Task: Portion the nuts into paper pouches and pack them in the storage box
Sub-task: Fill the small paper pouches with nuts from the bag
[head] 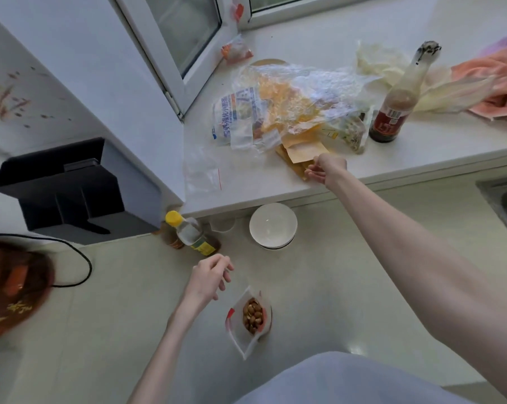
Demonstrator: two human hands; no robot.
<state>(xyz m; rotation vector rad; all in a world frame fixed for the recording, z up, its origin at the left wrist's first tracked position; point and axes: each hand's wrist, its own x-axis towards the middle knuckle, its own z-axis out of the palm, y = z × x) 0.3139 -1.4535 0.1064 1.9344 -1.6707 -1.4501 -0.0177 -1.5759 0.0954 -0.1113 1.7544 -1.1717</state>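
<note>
So my right hand (pixel 323 170) reached up to the raised white ledge (pixel 421 147) at about 1 o'clock, fingers pinching the near edge of the yellow paper pouches (pixel 300 154) that spilled out of a crumpled clear plastic bag (pixel 298 94). Left hand (pixel 210 277) hovered over the worktop (pixel 348 272) near centre, fingers loosely curled, grasping nothing. Nuts (pixel 252 316) sat in an open zip bag (pixel 247 322) at 6 o'clock, just below and right of my left hand. White bowl (pixel 272 228) stood at 12 o'clock from the nuts, tucked under the ledge edge. Oil bottle with yellow cap (pixel 189 233) was at 11 o'clock, left of the bowl. Dark sauce bottle (pixel 396 103) stood on the ledge at 2 o'clock, right of the plastic bag. Empty-looking zip bag (pixel 201 173) lay flat on the ledge's left end.
</note>
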